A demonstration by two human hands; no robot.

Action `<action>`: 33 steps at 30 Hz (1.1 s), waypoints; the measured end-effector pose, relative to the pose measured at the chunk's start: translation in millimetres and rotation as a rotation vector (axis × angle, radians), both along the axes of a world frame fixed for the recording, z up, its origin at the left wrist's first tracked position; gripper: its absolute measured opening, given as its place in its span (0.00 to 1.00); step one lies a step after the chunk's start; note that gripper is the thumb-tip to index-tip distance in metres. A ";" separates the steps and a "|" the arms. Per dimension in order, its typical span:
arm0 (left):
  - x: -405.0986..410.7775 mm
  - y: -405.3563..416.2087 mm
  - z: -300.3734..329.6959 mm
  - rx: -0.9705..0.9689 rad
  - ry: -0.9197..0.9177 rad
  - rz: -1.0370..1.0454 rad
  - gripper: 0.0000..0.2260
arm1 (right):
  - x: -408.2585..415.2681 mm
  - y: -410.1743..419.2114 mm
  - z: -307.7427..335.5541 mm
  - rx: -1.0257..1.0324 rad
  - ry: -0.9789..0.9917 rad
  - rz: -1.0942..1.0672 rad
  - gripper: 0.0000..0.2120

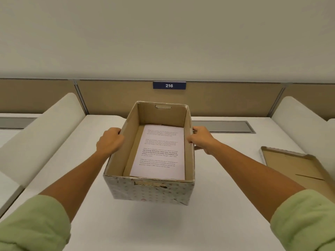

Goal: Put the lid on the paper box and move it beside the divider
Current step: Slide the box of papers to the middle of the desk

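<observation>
Green sleeves (34, 225) nearest; left hand (108, 142), right hand (201, 140) each clasped open paper box (152, 192) wall; lid (297, 167) lay apart on bench (217, 223), likely fetched next.

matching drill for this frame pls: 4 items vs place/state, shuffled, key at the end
Things:
1. box
2. lid
3. printed sheet
4. number sign

Places or states:
A. lying inside-up on the desk at the right
B. fixed to the back panel
C. open, gripped at both side walls by the left hand and right hand
D. flat on the bottom inside the box

Pairs: 1-C, 2-A, 3-D, 4-B
</observation>
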State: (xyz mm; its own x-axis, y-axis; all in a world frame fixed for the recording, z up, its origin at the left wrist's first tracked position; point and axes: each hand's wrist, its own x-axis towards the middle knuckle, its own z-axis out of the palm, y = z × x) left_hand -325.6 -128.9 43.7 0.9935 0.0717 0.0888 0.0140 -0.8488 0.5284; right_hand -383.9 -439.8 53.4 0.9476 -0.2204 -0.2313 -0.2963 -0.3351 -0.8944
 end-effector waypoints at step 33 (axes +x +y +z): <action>-76.8 -81.0 -100.0 -0.092 0.082 0.089 0.07 | -60.3 -55.5 -82.8 -0.100 0.040 -0.177 0.21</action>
State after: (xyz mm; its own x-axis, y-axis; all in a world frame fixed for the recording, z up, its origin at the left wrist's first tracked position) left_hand -402.4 -209.9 -56.3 0.9864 0.1641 -0.0036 0.1337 -0.7905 0.5977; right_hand -444.1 -495.3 -29.4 0.8825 -0.4063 -0.2369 -0.3931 -0.3608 -0.8457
